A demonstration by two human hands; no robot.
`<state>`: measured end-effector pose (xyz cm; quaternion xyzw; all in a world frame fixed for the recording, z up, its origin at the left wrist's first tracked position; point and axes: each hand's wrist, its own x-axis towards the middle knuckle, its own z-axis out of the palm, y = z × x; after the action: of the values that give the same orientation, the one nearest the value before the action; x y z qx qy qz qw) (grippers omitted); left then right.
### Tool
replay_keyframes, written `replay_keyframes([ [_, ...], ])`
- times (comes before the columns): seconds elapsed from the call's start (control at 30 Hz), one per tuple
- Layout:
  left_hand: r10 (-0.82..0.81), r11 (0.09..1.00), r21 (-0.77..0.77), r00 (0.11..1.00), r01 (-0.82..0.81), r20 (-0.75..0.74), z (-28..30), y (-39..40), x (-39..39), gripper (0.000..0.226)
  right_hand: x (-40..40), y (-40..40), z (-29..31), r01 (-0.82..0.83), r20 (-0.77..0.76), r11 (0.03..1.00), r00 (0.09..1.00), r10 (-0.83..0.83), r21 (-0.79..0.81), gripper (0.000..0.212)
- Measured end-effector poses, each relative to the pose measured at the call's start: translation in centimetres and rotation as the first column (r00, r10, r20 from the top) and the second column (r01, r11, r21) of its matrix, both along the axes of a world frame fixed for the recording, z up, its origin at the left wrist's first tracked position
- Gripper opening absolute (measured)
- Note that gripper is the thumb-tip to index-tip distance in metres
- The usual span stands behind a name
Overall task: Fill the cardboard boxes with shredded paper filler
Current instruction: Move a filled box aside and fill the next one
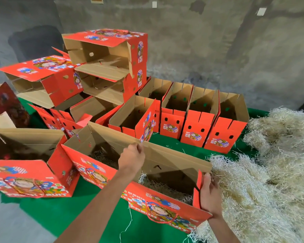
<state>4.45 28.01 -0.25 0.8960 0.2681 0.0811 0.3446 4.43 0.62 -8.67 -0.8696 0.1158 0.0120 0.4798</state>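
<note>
Open red cardboard box [98, 174] sits on the green cloth [63, 214], nearest the person, with shredded paper filler [163, 187] lying thin across its bottom. Left hand [132, 159] pinches the top edge of the far brown flap [174, 155]. Right hand [209, 195] grips the box's right end flap [198, 186]. Big heap of loose filler [267, 165] lies just right of the box. Row of upright empty boxes [191, 130] stands behind; more are stacked at the back left.

Open box top [165, 165], filler [263, 181] rightward

Head view looks forward, steeply down (close) over boxes [139, 172].
</note>
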Motion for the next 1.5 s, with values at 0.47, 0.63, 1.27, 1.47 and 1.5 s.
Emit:
replay_keyframes([
  [0.47,-0.05,0.97,0.24,0.998,0.04,0.037,-1.2,-1.2,1.5,0.053,1.3,1.7,-1.6,0.005,-0.098,0.985,0.995,0.012,0.17,0.068],
  [0.63,-0.008,0.989,0.149,0.993,-0.01,0.12,0.2,1.3,1.6,0.048,1.3,0.6,-1.0,-0.152,0.002,0.955,0.988,0.157,0.255,0.082],
  [1.27,0.399,0.909,-0.011,0.878,-0.416,-0.266,1.5,26.8,8.4,0.073,2.3,1.3,-0.4,-0.088,0.031,0.985,0.996,0.084,0.15,0.075],
  [1.47,0.204,0.935,-0.171,0.865,-0.311,-0.459,1.3,31.1,8.4,0.066,1.8,2.0,0.0,-0.014,0.015,0.98,1.0,0.011,0.197,0.066],
  [1.5,0.201,0.923,-0.198,0.852,-0.33,-0.484,1.5,31.2,8.4,0.071,1.9,2.2,0.4,0.006,-0.009,0.978,1.0,-0.004,0.21,0.069],
])
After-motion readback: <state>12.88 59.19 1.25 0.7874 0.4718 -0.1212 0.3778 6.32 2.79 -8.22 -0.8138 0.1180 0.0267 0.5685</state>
